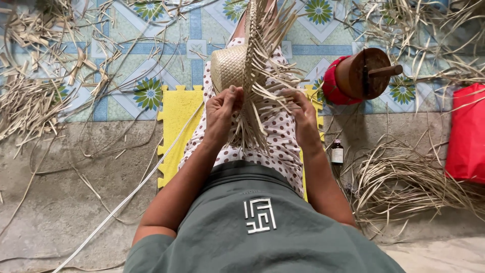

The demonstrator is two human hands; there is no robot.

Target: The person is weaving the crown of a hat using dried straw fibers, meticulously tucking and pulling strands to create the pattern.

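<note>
At frame centre, loose strips of a half-woven straw hat [237, 68] are pinched by the left hand [222, 112] and right hand [302, 114]. A small dark bottle [337, 152] with a pale label is seen right of centre, a red bag [467, 134] at the right edge.

Woven straw hat [230, 68]: dry, matt palm-leaf strips, loose ends rough. Yellow mat [177, 114]: matt foam; round block [365, 73]: dark, worn wood. Floor [60, 202]: rough bare concrete, then glossy patterned tile [151, 45].

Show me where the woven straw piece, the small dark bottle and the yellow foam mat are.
woven straw piece [228, 71], head view, on its tightly woven rounded part.
small dark bottle [337, 153], head view, on its body.
yellow foam mat [177, 114], head view, on its bare left part.
</note>
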